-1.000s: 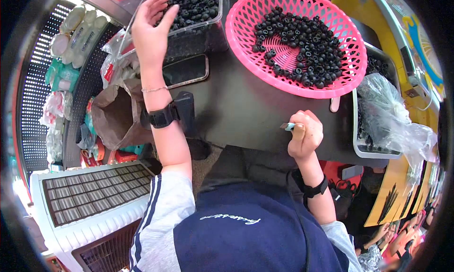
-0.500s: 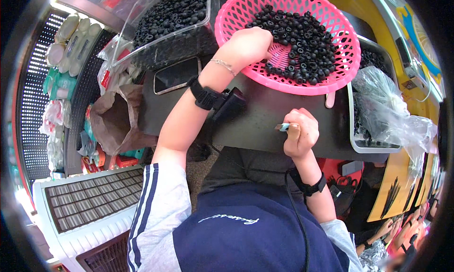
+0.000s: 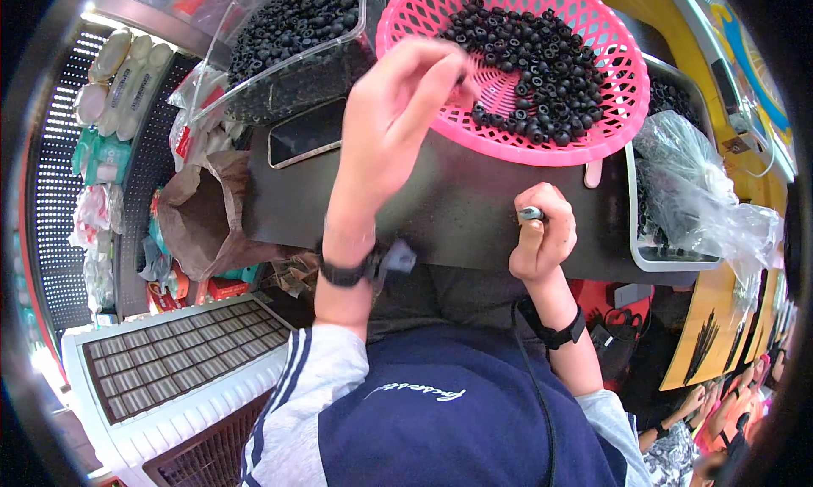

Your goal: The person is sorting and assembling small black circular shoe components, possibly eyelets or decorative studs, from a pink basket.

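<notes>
My left hand [image 3: 398, 123] is raised over the near left rim of a pink plastic basket [image 3: 625, 131]. Its fingers are pinched on what looks like a small black ring-shaped part, slightly blurred. Inside the basket lie many small black ring-shaped parts [image 3: 550, 89], with a patch of pink bottom showing at the left. Over the front of the dark table [image 3: 449, 207], my right hand [image 3: 546, 233] is closed around a small tool [image 3: 531, 213] with a metallic tip and a light blue part. Most of that tool is hidden in the fist.
Behind my left hand, a clear plastic bin [image 3: 296, 68] holds more black parts. A phone [image 3: 306, 135] lies before it, beside an open brown bag [image 3: 199, 212]. At the right stand a grey tray [image 3: 677, 262] and a clear plastic bag [image 3: 703, 182]. A flat stick [image 3: 593, 174] lies under the basket's rim.
My left hand has lifted out of the basket and drawn back left toward me, with a small black part in its fingers. My right hand has turned slightly, tilting the tool's tip.
</notes>
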The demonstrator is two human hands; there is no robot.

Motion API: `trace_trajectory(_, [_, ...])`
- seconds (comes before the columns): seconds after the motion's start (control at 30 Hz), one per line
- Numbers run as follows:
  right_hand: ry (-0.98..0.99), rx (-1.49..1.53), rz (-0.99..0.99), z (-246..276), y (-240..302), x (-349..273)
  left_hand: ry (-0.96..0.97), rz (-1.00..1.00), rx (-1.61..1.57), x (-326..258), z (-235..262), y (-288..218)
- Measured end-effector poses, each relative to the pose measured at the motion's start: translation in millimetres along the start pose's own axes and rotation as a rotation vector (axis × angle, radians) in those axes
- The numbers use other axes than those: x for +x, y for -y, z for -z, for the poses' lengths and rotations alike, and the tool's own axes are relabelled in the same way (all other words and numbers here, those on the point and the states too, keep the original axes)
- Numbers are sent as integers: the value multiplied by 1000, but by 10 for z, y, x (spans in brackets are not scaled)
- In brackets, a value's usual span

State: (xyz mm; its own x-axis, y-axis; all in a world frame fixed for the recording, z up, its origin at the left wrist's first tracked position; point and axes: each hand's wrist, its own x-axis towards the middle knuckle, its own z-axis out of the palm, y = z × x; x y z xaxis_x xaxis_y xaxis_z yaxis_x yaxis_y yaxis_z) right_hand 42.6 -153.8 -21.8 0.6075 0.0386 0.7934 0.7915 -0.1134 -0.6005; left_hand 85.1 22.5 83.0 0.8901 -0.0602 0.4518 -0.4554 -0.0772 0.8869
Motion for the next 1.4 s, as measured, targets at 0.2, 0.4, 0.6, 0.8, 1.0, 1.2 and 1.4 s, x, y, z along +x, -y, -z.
trace_trajectory(0.2, [35, -125, 55, -52, 53, 34, -64, 117, -399, -786, -4, 114])
trace_trajectory(0.4, [75, -233, 127, -76, 36, 84, -162, 189, -379, -1012, -47, 242])
trace_trajectory(0.6, [133, -245, 185, -89, 90, 97, -194, 145, -419, -995, -74, 254])
trace_trajectory(0.8, [181, -271, 207, -74, 121, 106, -183, 150, -410, -1020, -73, 260])
trace_trajectory(1.0, [171, -277, 215, -71, 115, 97, -157, 89, -416, -1023, -54, 276])
trace_trajectory(1.2, [173, -271, 207, -71, 121, 101, -149, 113, -397, -1028, -46, 271])
trace_trajectory(1.4, [173, -245, 221, -72, 103, 97, -175, 80, -281, -1040, -48, 272])
